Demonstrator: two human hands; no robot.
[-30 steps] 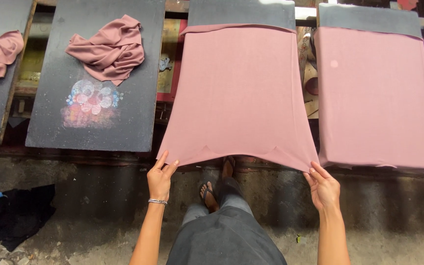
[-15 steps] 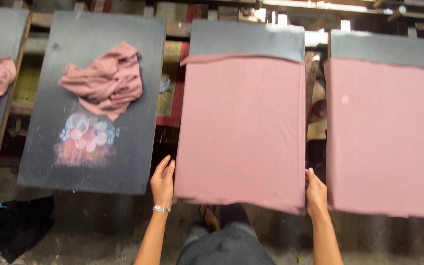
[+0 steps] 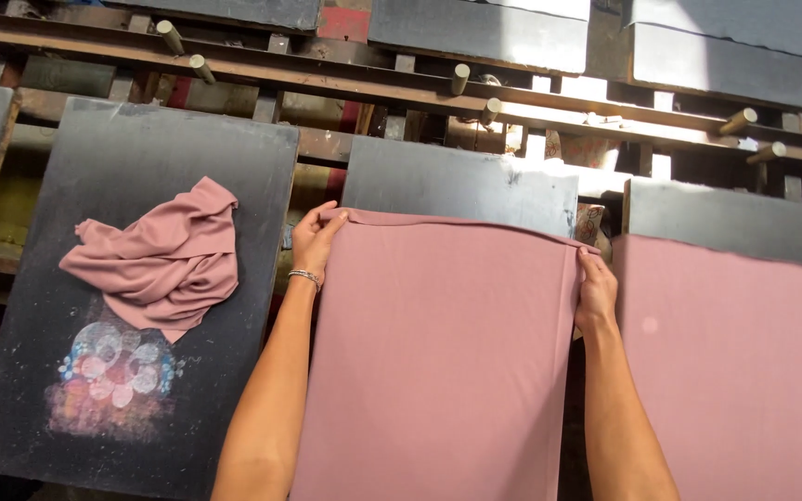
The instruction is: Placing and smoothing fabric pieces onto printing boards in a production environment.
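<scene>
Along wooden rails (image 3: 401,93), dark boards (image 3: 461,186).

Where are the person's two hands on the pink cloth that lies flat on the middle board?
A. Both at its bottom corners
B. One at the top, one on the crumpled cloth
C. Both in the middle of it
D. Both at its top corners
D: the left hand and the right hand each grip a top corner of the pink cloth on the dark board.
</scene>
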